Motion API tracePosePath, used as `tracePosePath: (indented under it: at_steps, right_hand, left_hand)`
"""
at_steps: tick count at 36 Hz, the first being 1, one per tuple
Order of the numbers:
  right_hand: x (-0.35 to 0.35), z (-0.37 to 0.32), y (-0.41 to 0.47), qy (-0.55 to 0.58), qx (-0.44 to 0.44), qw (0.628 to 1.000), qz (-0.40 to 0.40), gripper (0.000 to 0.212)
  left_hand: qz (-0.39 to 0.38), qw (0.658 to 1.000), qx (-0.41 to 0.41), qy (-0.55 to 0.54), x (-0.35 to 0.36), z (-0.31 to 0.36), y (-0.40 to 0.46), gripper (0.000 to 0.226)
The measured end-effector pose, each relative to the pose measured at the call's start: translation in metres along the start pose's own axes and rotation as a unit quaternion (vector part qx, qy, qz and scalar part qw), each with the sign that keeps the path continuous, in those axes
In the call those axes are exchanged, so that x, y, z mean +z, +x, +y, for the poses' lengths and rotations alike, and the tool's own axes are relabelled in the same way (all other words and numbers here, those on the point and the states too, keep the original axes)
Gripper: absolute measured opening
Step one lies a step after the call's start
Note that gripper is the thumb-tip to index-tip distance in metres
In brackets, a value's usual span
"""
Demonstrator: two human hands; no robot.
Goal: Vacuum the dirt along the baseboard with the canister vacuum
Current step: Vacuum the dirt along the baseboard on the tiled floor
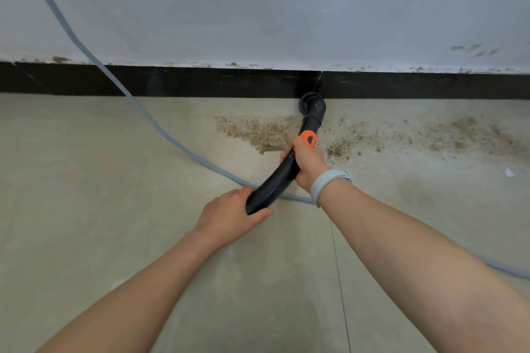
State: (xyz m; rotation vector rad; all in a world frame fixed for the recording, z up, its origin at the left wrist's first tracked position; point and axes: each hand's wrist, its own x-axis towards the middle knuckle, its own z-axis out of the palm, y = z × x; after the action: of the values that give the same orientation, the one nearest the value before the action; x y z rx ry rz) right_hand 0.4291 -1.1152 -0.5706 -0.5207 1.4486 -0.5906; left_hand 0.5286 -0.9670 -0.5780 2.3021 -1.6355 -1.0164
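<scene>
Both hands gripped the black vacuum tube (pixel 282 173): left hand (pixel 229 216) curled round its near end, right hand (pixel 305 162) clamped higher, by the orange button (pixel 309 138). Its nozzle (pixel 312 106) touched the black baseboard (pixel 172 82). Brown dirt (pixel 258 132) speckled the beige floor (pixel 114 180) below a scuffed grey wall (pixel 258 8); a grey hose (pixel 114 77) trailed across.

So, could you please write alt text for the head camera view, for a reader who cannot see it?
Two bare hands, left hand and right hand, grip a black vacuum wand, its nozzle at the black baseboard. Brown dirt lies on the floor either side; a grey hose crosses behind.
</scene>
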Motion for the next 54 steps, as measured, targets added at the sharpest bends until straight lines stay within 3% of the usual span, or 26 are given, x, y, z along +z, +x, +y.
tracePosePath:
  at_steps: [5, 9, 15, 28, 33, 39, 44, 48, 51, 54]
  right_hand:
    - [-0.01, -0.009, 0.0, -0.028, -0.013, 0.999, 0.033, 0.015]
    - [-0.001, -0.002, -0.008, -0.038, -0.021, 0.999, 0.016, 0.018]
    - [0.034, 0.023, -0.029, -0.041, -0.026, 0.996, -0.076, 0.014]
    - [0.131, 0.088, -0.084, -0.176, 0.015, 0.954, -0.242, 0.018]
    - [0.149, 0.097, -0.093, -0.222, 0.033, 0.945, -0.237, 0.024]
    - [0.14, 0.094, -0.092, -0.259, 0.036, 0.944, -0.202, 0.028]
    - [0.133, 0.086, -0.086, -0.233, 0.024, 0.955, -0.184, 0.032]
    - [0.125, 0.08, -0.087, -0.131, 0.049, 0.96, -0.242, 0.035]
    - [0.123, 0.083, -0.092, -0.096, 0.08, 0.95, -0.288, 0.022]
    - [0.129, 0.085, -0.099, -0.061, 0.103, 0.95, -0.289, 0.021]
  left_hand:
    - [0.003, 1.0, 0.003, 0.005, 0.0, 0.016, 0.001, 0.042]
    - [0.016, 1.0, -0.014, -0.004, -0.006, 0.008, -0.009, 0.04]
    - [0.035, 0.998, -0.049, 0.03, -0.012, -0.011, -0.039, 0.046]
    - [0.13, 0.966, -0.208, -0.082, -0.021, -0.07, -0.111, 0.047]
    - [0.128, 0.952, -0.234, -0.152, -0.022, -0.083, -0.118, 0.047]
    - [0.09, 0.954, -0.205, -0.202, -0.022, -0.077, -0.118, 0.041]
    - [0.052, 0.947, -0.165, -0.271, -0.029, -0.078, -0.107, 0.044]
    - [0.048, 0.933, -0.157, -0.322, -0.041, -0.084, -0.103, 0.044]
    - [0.041, 0.92, -0.156, -0.356, -0.048, -0.087, -0.105, 0.046]
    - [0.028, 0.911, -0.162, -0.378, -0.052, -0.089, -0.106, 0.052]
